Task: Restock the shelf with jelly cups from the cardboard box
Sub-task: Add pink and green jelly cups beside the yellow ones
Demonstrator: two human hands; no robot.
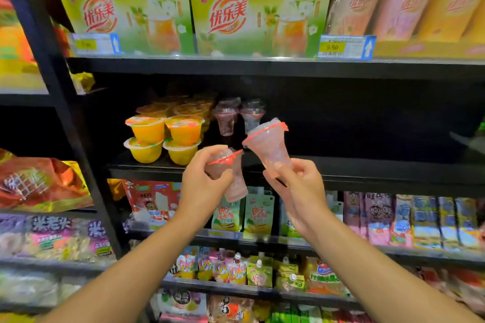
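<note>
My left hand (203, 181) grips a pink goblet-shaped jelly cup (235, 181) with a red-rimmed lid, tilted to the right. My right hand (299, 183) pinches the narrow foot of a second pink jelly cup (270, 147), its lid leaning up and left. Both cups hang in front of the dark middle shelf (367, 168). On that shelf stand two more pink jelly cups (227, 118) at the back and several stacked orange and yellow jelly cups (168, 134) to the left. The cardboard box is out of view.
Green drink multipacks (189, 13) and pink drink cups (393, 0) fill the shelf above. Pouches and snack packs (252, 215) line the shelves below. A black upright post (60, 86) stands at the left. The right part of the middle shelf is dark.
</note>
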